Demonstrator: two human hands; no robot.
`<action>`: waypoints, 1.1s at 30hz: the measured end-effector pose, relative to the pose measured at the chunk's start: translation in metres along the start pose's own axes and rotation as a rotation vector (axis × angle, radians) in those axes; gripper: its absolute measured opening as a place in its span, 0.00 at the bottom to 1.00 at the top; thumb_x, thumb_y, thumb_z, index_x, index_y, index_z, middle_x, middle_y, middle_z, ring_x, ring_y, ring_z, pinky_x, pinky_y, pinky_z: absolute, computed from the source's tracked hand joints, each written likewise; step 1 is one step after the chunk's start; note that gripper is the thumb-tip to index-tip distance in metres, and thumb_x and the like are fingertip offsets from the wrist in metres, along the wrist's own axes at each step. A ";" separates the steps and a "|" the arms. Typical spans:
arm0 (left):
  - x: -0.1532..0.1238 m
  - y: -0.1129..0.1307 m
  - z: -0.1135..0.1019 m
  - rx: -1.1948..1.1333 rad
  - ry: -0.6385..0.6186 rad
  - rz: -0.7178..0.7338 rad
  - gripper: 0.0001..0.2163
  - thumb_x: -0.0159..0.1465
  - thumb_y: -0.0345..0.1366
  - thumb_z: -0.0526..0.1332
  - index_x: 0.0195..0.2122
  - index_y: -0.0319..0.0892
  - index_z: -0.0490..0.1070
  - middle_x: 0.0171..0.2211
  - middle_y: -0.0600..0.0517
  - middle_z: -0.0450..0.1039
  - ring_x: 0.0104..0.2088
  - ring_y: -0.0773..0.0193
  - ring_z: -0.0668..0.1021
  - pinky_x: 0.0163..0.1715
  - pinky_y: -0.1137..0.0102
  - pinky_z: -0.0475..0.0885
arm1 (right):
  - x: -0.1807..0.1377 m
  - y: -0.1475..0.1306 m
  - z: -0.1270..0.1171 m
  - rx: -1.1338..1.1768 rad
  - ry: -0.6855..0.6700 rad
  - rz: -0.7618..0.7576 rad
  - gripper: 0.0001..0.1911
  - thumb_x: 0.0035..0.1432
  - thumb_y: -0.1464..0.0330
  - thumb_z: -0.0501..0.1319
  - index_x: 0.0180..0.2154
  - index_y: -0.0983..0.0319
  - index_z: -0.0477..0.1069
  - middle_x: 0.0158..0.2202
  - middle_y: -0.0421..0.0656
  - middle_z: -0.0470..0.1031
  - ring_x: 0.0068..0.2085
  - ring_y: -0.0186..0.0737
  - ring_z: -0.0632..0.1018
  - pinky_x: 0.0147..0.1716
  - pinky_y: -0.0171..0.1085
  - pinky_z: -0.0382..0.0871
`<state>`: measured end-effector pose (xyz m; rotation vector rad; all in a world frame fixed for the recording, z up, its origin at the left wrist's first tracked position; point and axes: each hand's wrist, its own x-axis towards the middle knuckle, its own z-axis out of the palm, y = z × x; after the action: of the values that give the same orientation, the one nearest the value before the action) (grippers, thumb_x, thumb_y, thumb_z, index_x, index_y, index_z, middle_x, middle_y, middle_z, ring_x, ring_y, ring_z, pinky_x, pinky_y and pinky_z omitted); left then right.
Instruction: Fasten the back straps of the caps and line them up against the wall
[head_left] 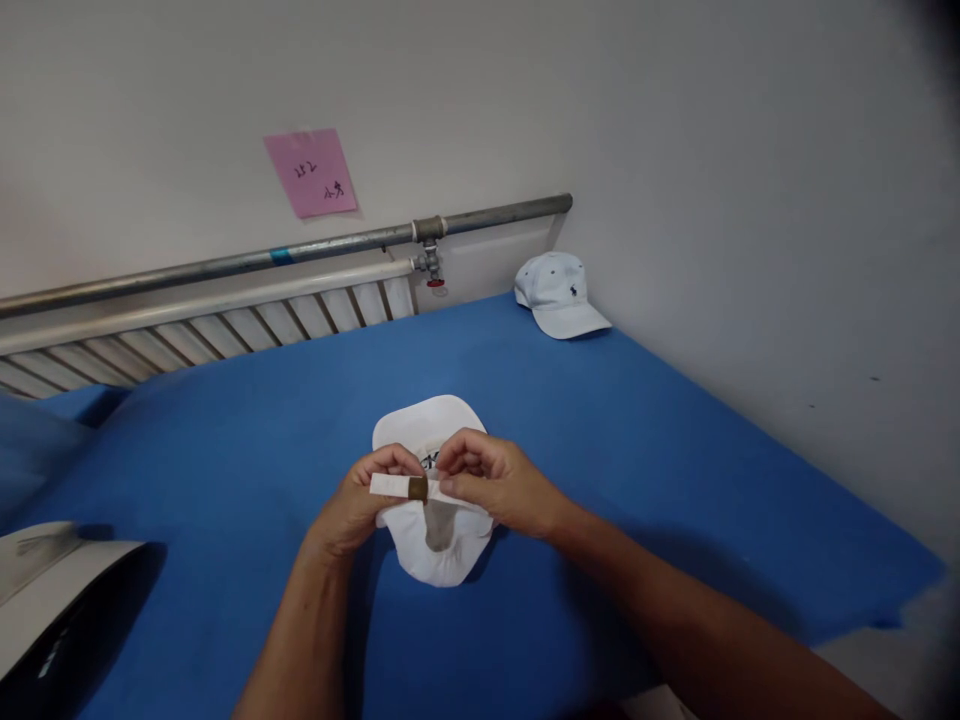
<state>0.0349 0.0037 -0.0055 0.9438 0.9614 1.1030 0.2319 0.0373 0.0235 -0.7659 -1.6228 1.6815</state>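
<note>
A white baseball cap (439, 555) lies at the middle of the blue-covered table, its brim pointing away from me and its back opening towards me. Dark lettering on its front shows partly between my hands. Its white back strap (390, 485) runs through a brass-coloured buckle (418, 488). My left hand (367, 497) pinches the strap near the buckle, with the strap's loose end lying across the thumb. On the other side of the buckle, my right hand (499, 482) is closed on the strap with thumb and fingers.
Against the right wall sits a pale blue cap (559, 293) with a small dark logo. Part of another light cap (52, 570) shows at the left edge. Behind the blue table (285, 430) are a radiator (225, 325), a metal pipe (330, 245) and a pink note (311, 172).
</note>
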 end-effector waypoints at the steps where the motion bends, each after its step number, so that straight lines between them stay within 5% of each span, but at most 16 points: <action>1: 0.000 -0.001 0.000 0.011 -0.013 -0.017 0.12 0.45 0.34 0.74 0.29 0.39 0.75 0.22 0.54 0.72 0.20 0.72 0.70 0.20 0.78 0.60 | 0.000 0.001 0.001 -0.003 -0.001 -0.013 0.06 0.48 0.70 0.63 0.31 0.61 0.68 0.28 0.36 0.71 0.30 0.30 0.71 0.30 0.32 0.64; 10: 0.000 -0.001 -0.001 0.059 0.018 -0.005 0.13 0.45 0.34 0.74 0.28 0.38 0.74 0.22 0.55 0.70 0.20 0.73 0.67 0.20 0.79 0.58 | -0.006 -0.013 -0.009 -0.162 -0.116 0.084 0.12 0.47 0.74 0.62 0.37 0.61 0.69 0.25 0.34 0.69 0.26 0.29 0.67 0.25 0.30 0.58; 18: -0.004 0.007 0.001 0.007 -0.069 -0.018 0.16 0.54 0.47 0.68 0.30 0.37 0.73 0.23 0.52 0.71 0.22 0.70 0.70 0.22 0.76 0.62 | -0.007 -0.013 -0.009 -0.163 -0.148 0.084 0.08 0.49 0.75 0.61 0.34 0.62 0.71 0.25 0.35 0.69 0.27 0.30 0.70 0.27 0.31 0.62; 29: -0.006 0.002 -0.001 0.031 -0.227 0.040 0.14 0.51 0.36 0.71 0.33 0.40 0.68 0.26 0.55 0.71 0.23 0.73 0.69 0.22 0.78 0.60 | -0.011 -0.009 -0.002 -0.504 -0.140 -0.292 0.14 0.52 0.68 0.67 0.43 0.59 0.72 0.38 0.39 0.76 0.39 0.36 0.75 0.41 0.35 0.66; 33: -0.005 0.003 0.000 0.018 -0.218 0.030 0.12 0.51 0.36 0.71 0.32 0.40 0.69 0.24 0.56 0.70 0.21 0.73 0.68 0.21 0.78 0.60 | -0.011 -0.001 0.001 -0.625 -0.088 -0.452 0.08 0.55 0.70 0.65 0.39 0.61 0.73 0.36 0.40 0.78 0.38 0.35 0.76 0.41 0.34 0.66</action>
<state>0.0333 -0.0006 -0.0019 1.0725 0.7821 0.9944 0.2379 0.0275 0.0239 -0.5448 -2.2194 0.9021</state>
